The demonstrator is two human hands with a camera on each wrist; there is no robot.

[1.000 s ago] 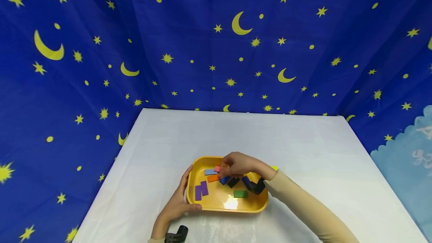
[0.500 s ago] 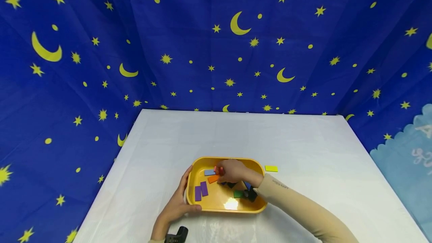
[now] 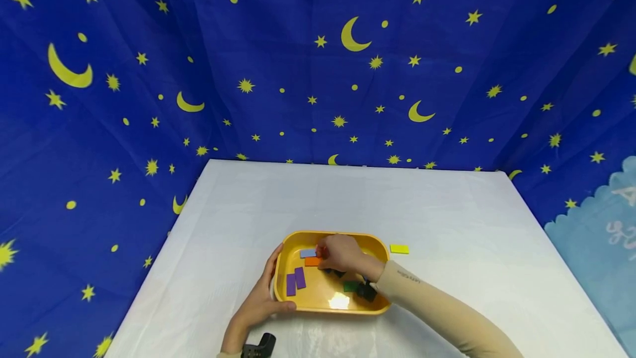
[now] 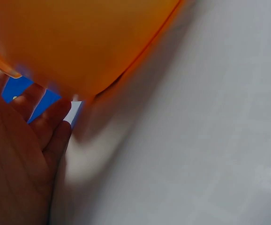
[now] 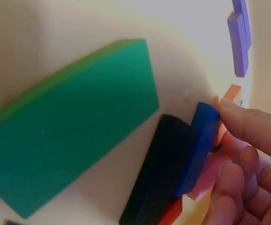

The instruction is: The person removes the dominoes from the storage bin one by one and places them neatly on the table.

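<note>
A yellow tray (image 3: 330,309) stands on the white table with small rectangular blocks in it. My left hand (image 3: 260,296) holds its left end, thumb at the front rim and fingers along the outer wall; the left wrist view shows these fingers (image 4: 41,115) against the tray's side. Inside the tray my right hand (image 3: 344,253) pinches an orange block (image 3: 311,262) at its right end. A light blue block (image 3: 307,253) lies just behind it. Close by the right fingers are a blue block (image 5: 199,145), a black block (image 5: 156,171) and a pink block (image 5: 206,180), partly hidden.
Two purple blocks (image 3: 295,280) lie at the tray's left end. A green block (image 5: 74,126) is under my right wrist. Outside, right of the tray, lies a yellow block (image 3: 399,248). Blue star-patterned cloth (image 3: 348,98) hangs behind the table.
My right hand has lowered into the tray and shifted slightly left. The orange block has turned from slanted to nearly level with the tray's long side. My left hand stays put.
</note>
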